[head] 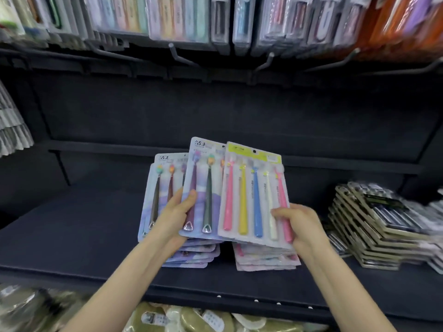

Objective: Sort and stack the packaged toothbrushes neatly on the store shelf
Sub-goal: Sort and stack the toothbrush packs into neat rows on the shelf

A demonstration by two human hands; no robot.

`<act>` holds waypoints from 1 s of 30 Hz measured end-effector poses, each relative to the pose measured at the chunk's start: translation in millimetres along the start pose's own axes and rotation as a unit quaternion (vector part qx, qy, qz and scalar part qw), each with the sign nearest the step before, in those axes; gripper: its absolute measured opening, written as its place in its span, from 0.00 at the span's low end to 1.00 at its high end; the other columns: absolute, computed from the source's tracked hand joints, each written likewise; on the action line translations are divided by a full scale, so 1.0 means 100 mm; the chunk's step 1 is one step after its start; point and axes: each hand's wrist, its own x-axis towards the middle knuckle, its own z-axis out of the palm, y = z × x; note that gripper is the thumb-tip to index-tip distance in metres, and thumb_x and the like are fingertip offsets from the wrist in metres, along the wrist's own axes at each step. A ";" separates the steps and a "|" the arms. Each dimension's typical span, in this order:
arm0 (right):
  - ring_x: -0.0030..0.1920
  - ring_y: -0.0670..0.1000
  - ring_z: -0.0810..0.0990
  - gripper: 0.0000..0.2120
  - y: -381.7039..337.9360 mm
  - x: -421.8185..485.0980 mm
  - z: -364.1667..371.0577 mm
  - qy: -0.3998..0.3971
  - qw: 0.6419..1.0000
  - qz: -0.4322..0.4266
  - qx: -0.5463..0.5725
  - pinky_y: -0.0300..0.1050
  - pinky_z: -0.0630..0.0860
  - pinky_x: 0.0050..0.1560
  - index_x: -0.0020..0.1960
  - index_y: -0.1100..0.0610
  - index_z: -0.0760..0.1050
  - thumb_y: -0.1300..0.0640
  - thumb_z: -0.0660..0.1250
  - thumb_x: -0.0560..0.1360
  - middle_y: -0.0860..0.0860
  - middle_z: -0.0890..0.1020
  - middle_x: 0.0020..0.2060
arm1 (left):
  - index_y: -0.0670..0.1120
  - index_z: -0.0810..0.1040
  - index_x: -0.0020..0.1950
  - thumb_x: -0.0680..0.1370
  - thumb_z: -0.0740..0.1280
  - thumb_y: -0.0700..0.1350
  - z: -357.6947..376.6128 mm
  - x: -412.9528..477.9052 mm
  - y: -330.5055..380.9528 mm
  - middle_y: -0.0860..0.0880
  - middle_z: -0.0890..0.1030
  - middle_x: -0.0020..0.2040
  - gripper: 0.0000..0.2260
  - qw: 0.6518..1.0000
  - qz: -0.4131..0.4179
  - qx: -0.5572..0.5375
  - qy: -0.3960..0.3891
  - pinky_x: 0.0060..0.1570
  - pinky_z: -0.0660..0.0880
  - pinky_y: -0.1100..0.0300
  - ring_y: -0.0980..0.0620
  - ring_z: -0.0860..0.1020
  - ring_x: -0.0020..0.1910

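Head view. Gripped in the left hand (pixel 176 212), thumb pressed on its face: a purple pack (pixel 206 188), raised and tilted above a purple pile (pixel 199 255) on the shelf (pixel 84 236). Partly behind it, to the left, a second purple pack (pixel 160 188); hold on it unclear. Gripped near its lower right corner by the right hand (pixel 299 221), fingers curled over the front: a yellow-topped pack (pixel 251 192) of five brushes, overlapping the purple pack's right edge, above a pink pile (pixel 263 259). Further right, a dark stack (pixel 374 224). Above, hanging packs (pixel 177 17), blurred.

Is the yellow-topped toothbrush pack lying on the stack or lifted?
Lifted: the right hand holds the yellow-topped pack tilted above the stack.
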 end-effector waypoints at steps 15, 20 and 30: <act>0.58 0.62 0.74 0.22 -0.09 0.37 0.13 0.171 0.768 -0.256 -0.562 0.53 0.68 0.56 0.65 0.55 0.75 0.44 0.66 0.76 0.58 0.76 0.59 | 0.41 0.76 0.60 0.81 0.61 0.43 -0.50 0.04 0.36 0.45 0.85 0.45 0.11 0.993 0.073 0.028 0.093 0.33 0.79 0.59 0.49 0.84 0.41; 0.65 0.43 0.69 0.24 -0.07 -0.02 0.90 -0.145 0.887 -0.311 -0.309 0.33 0.64 0.63 0.72 0.45 0.67 0.41 0.61 0.77 0.47 0.70 0.70 | 0.45 0.74 0.62 0.79 0.65 0.41 -0.54 0.08 0.29 0.47 0.83 0.52 0.12 0.976 0.133 0.088 0.145 0.39 0.79 0.58 0.50 0.83 0.46; 0.77 0.57 0.43 0.26 0.32 0.25 1.64 -0.195 0.636 -0.382 -0.642 0.61 0.35 0.74 0.76 0.39 0.55 0.36 0.48 0.79 0.51 0.50 0.78 | 0.45 0.78 0.59 0.76 0.67 0.43 -0.82 0.42 0.12 0.44 0.79 0.54 0.11 0.852 0.139 0.452 0.225 0.55 0.73 0.47 0.44 0.77 0.54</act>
